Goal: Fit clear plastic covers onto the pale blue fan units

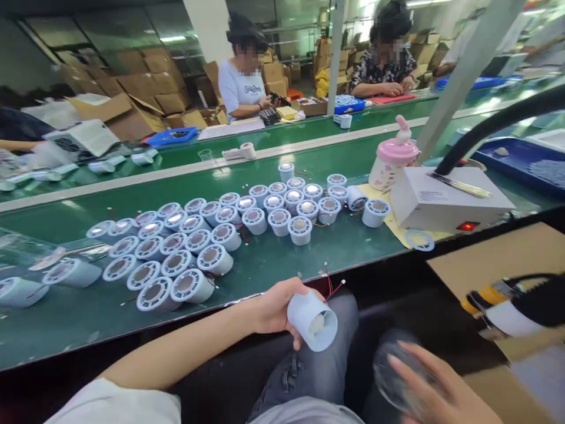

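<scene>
My left hand [278, 307] is wrapped round a light blue plastic cylinder housing [304, 315], its open end tilted toward me with a pale round part inside. Thin red and black wires [331, 288] with small white plugs stick out behind it. Lower right, my right hand [441, 383] grips a clear round plastic cup [388, 377], blurred by motion and apart from the housing. Beyond both hands, many similar blue housings [192, 285] stand in rows on the green bench, most showing a slotted ring round a silvery disc.
A white box [445, 200] with a lit red switch and a black hose stands right, beside a pink-lidded cup [392, 162]. A loose blue ring [419, 240] lies near the edge of the green bench [265, 265]. Two co-workers sit opposite. A cardboard sheet [507, 259] lies right.
</scene>
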A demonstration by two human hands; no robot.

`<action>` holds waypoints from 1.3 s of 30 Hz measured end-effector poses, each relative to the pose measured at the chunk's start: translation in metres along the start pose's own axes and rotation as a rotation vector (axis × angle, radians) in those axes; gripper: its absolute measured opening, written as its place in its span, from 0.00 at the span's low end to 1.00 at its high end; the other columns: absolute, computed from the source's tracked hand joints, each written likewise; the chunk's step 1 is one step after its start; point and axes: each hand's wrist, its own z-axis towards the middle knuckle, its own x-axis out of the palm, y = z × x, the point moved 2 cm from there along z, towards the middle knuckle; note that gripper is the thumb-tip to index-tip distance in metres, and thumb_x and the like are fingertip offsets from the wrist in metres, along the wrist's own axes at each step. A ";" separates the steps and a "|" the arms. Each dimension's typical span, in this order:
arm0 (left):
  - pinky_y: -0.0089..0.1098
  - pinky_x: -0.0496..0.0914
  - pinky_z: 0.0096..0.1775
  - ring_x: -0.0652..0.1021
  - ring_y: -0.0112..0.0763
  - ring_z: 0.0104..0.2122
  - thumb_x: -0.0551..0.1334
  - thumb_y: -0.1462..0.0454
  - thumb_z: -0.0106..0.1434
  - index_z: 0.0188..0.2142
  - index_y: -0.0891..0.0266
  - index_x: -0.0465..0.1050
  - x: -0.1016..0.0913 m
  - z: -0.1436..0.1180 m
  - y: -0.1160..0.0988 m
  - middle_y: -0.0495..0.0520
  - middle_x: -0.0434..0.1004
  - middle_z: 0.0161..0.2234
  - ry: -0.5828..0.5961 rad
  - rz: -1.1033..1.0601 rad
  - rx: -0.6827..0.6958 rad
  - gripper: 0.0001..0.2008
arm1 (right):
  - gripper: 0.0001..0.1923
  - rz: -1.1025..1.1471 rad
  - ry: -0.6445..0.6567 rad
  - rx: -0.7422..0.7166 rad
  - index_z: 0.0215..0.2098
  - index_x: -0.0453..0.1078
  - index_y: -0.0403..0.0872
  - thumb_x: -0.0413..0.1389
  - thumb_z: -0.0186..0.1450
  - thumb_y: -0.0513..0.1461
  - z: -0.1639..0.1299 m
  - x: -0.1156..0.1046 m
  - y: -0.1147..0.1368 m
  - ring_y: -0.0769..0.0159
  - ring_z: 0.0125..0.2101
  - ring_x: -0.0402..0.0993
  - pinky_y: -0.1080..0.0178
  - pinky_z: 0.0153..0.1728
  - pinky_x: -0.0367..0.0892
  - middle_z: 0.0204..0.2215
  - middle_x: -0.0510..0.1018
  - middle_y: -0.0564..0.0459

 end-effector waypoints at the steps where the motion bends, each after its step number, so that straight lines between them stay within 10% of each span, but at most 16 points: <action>1: 0.28 0.64 0.17 0.70 0.29 0.20 0.53 0.45 0.51 0.37 0.64 0.66 0.007 0.010 0.010 0.53 0.70 0.30 0.065 -0.023 -0.081 0.26 | 0.28 -0.096 -0.035 -0.048 0.59 0.65 0.65 0.58 0.61 0.39 0.002 0.000 0.015 0.47 0.46 0.73 0.51 0.38 0.76 0.52 0.72 0.46; 6: 0.24 0.63 0.20 0.69 0.24 0.23 0.59 0.44 0.57 0.38 0.63 0.71 0.030 0.020 0.013 0.51 0.71 0.31 0.183 0.449 -0.011 0.24 | 0.21 -0.486 -0.019 0.025 0.51 0.72 0.50 0.54 0.60 0.31 0.040 0.008 0.045 0.43 0.46 0.70 0.48 0.34 0.75 0.57 0.66 0.38; 11: 0.30 0.67 0.44 0.73 0.32 0.39 0.59 0.54 0.63 0.40 0.60 0.74 0.034 0.000 -0.009 0.52 0.73 0.39 -0.070 0.896 0.427 0.14 | 0.10 -0.286 0.092 0.097 0.37 0.72 0.49 0.56 0.59 0.31 0.037 0.007 0.045 0.53 0.49 0.69 0.55 0.39 0.75 0.56 0.67 0.45; 17: 0.22 0.58 0.15 0.66 0.24 0.19 0.48 0.47 0.65 0.38 0.64 0.72 0.025 0.017 0.012 0.49 0.68 0.26 0.091 0.549 0.062 0.25 | 0.25 -0.464 -0.015 -0.104 0.56 0.67 0.48 0.55 0.61 0.30 0.032 0.005 0.057 0.48 0.48 0.67 0.50 0.39 0.73 0.57 0.64 0.38; 22: 0.22 0.62 0.21 0.70 0.24 0.25 0.54 0.50 0.65 0.39 0.63 0.74 0.026 0.017 0.010 0.50 0.74 0.33 0.137 0.646 0.152 0.20 | 0.23 -0.474 0.065 -0.023 0.50 0.71 0.48 0.55 0.58 0.26 0.040 0.006 0.049 0.48 0.47 0.66 0.53 0.35 0.74 0.56 0.67 0.41; 27: 0.30 0.67 0.44 0.74 0.31 0.39 0.62 0.60 0.61 0.39 0.61 0.76 0.034 0.003 -0.002 0.52 0.75 0.39 -0.046 0.899 0.514 0.09 | 0.12 -0.171 0.177 0.139 0.35 0.71 0.48 0.58 0.57 0.27 0.037 0.010 0.045 0.52 0.51 0.66 0.55 0.41 0.71 0.54 0.67 0.47; 32: 0.34 0.70 0.43 0.74 0.35 0.40 0.73 0.54 0.47 0.46 0.59 0.74 0.032 0.007 0.008 0.54 0.72 0.42 -0.162 0.797 0.683 0.28 | 0.08 0.297 0.060 0.357 0.29 0.71 0.48 0.55 0.67 0.40 0.037 0.009 0.045 0.58 0.48 0.69 0.60 0.42 0.70 0.47 0.69 0.48; 39: 0.42 0.67 0.54 0.72 0.44 0.52 0.75 0.56 0.45 0.53 0.55 0.72 0.027 0.020 0.022 0.59 0.72 0.51 -0.045 0.762 0.769 0.34 | 0.15 0.625 -0.144 0.626 0.19 0.69 0.45 0.61 0.61 0.43 0.035 0.003 0.037 0.57 0.44 0.71 0.64 0.34 0.72 0.39 0.73 0.47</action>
